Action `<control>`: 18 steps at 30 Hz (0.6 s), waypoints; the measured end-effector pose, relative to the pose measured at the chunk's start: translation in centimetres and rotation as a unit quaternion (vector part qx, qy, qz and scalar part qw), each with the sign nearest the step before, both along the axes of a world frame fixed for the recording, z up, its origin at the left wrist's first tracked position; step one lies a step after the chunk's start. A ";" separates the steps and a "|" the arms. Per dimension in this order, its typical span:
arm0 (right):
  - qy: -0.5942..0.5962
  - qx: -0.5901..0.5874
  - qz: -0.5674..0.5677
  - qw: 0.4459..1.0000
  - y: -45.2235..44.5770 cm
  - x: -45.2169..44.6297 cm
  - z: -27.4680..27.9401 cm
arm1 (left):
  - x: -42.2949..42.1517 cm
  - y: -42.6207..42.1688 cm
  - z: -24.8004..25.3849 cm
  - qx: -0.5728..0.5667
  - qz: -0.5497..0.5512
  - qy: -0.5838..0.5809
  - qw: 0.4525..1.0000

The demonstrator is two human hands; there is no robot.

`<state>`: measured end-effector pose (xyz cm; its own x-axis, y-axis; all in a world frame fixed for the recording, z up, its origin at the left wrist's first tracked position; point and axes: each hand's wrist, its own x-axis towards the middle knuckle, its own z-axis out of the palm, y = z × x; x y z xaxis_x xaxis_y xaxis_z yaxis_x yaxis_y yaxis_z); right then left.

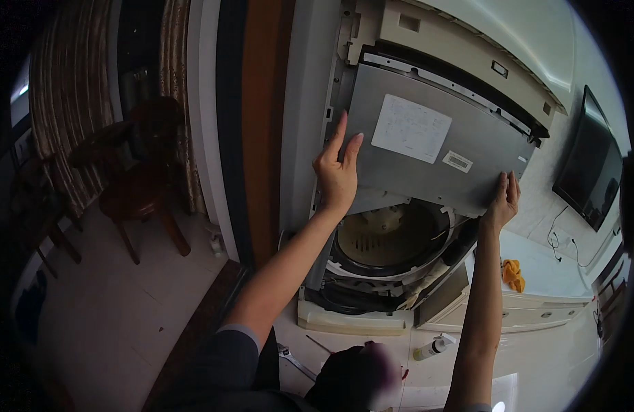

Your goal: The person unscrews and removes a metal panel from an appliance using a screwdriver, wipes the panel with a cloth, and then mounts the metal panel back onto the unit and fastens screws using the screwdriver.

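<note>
A grey metal panel (pixel 427 130) with a white paper label (pixel 411 128) and a small barcode sticker (pixel 457 161) slants across the upper part of an opened machine. My left hand (pixel 339 165) is at the panel's left edge, index finger and thumb stretched apart; its other fingers are hidden. My right hand (pixel 504 199) grips the panel's lower right edge. Below the panel shows the machine's round drum (pixel 378 237) with a dark rim. The beige top frame (pixel 468 55) of the machine stands behind the panel's upper edge.
A wrench (pixel 296 362) and a spray bottle (pixel 433 347) are on the floor. To the right, an orange cloth (pixel 513 275) lies on a low white cabinet (pixel 529 318) below a wall-mounted television (pixel 591 159). A wooden chair (pixel 142 197) stands at the left. A dark, partly blurred head shows below.
</note>
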<state>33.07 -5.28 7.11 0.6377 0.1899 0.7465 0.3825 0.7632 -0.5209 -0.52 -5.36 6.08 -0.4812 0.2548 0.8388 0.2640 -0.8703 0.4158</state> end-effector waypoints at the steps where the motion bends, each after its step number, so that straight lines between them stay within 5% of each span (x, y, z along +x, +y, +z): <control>1: -0.002 0.003 0.008 1.000 -0.2 0.0 0.0 | 0.2 -0.3 0.0 -0.021 0.020 0.005 1.000; 18: -0.004 -0.005 0.037 0.999 0.3 1.8 0.1 | 1.4 0.4 0.0 0.062 0.005 0.001 0.998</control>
